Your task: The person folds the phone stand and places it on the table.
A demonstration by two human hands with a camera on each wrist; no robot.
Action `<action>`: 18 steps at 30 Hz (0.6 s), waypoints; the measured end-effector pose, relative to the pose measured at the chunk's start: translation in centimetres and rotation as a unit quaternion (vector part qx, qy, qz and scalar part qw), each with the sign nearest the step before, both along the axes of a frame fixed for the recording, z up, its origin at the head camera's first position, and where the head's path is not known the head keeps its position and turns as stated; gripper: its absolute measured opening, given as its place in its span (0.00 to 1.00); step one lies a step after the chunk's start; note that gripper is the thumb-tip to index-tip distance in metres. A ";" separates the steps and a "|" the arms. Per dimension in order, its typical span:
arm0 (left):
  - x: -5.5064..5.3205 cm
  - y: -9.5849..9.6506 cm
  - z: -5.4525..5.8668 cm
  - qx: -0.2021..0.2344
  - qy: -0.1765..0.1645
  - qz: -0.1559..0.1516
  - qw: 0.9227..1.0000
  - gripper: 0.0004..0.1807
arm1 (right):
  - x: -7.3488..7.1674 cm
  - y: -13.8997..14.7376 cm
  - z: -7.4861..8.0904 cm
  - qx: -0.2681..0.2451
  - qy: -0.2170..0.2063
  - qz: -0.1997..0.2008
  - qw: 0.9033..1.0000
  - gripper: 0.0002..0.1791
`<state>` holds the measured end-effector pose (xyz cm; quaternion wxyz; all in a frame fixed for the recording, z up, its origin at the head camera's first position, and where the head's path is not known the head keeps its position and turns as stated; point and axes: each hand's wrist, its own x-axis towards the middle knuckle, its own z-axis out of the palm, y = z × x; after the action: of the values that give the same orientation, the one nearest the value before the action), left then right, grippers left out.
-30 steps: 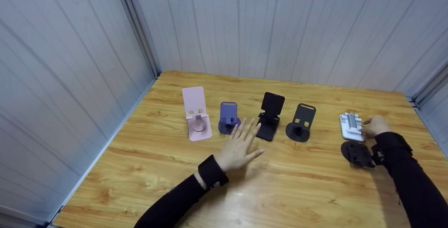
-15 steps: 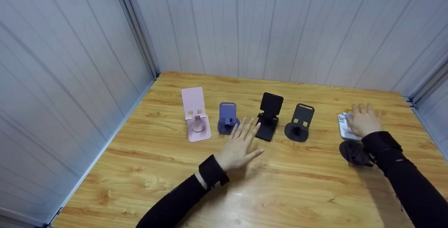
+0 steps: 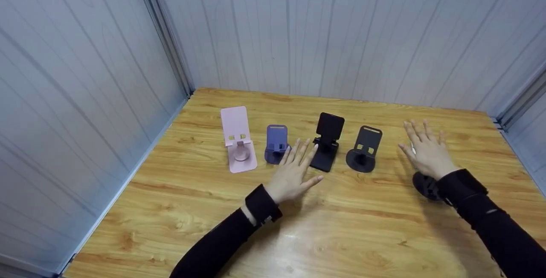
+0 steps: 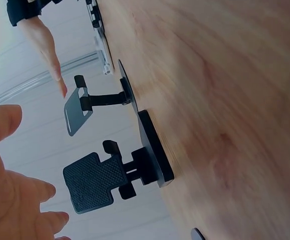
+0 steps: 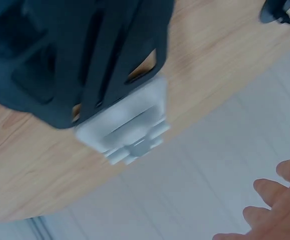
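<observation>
My left hand (image 3: 292, 180) is spread out in the air in front of a purple phone stand (image 3: 277, 134) and a black phone stand (image 3: 331, 125). In the left wrist view its fingers are apart from the black stand. My right hand (image 3: 430, 155), fingers straight and spread, hovers above a white folded phone stand (image 5: 127, 117), which it almost wholly hides in the head view. Below that wrist lies a black folded stand with a round base (image 3: 423, 185), partly covered by the cuff. Neither hand holds anything.
A tall pink phone stand (image 3: 235, 122) stands unfolded at the left of the row. A dark grey stand with a round base (image 3: 370, 139) stands right of the black one. Pale panel walls (image 3: 273, 35) enclose the wooden table (image 3: 362, 235).
My right hand was at the white stand's right edge with bent fingers; it has straightened them and moved left over the stand. My left hand has hardly moved.
</observation>
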<state>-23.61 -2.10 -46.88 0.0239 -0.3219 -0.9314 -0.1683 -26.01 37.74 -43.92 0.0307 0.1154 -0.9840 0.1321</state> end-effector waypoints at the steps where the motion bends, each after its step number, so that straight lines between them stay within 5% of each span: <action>1: 0.0 0.1 0.0 0.000 -0.002 0.000 1.000 0.46 | 0.2 -0.3 0.0 -0.002 -0.002 0.004 1.000 0.43; 5: -0.3 0.4 0.2 0.005 -0.008 -0.001 1.000 0.46 | 0.7 -1.5 0.0 -0.017 -0.017 0.017 1.000 0.45; 13: -0.6 1.1 0.3 0.014 -0.003 -0.001 1.000 0.45 | 0.9 -3.6 0.6 -0.151 -0.095 0.038 0.983 0.44; 15: -0.7 1.3 0.3 0.013 -0.004 -0.002 1.000 0.45 | 0.9 -4.0 0.8 -0.190 -0.126 0.033 0.973 0.44; 18: -0.8 1.7 0.2 0.011 -0.009 0.001 1.000 0.45 | 0.9 -4.5 0.8 -0.294 -0.190 0.023 0.937 0.44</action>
<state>-24.40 -0.41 -46.71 0.0197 -0.3188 -0.9301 -0.1811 -25.13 33.25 -43.12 -0.1274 0.0963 -0.8860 0.4353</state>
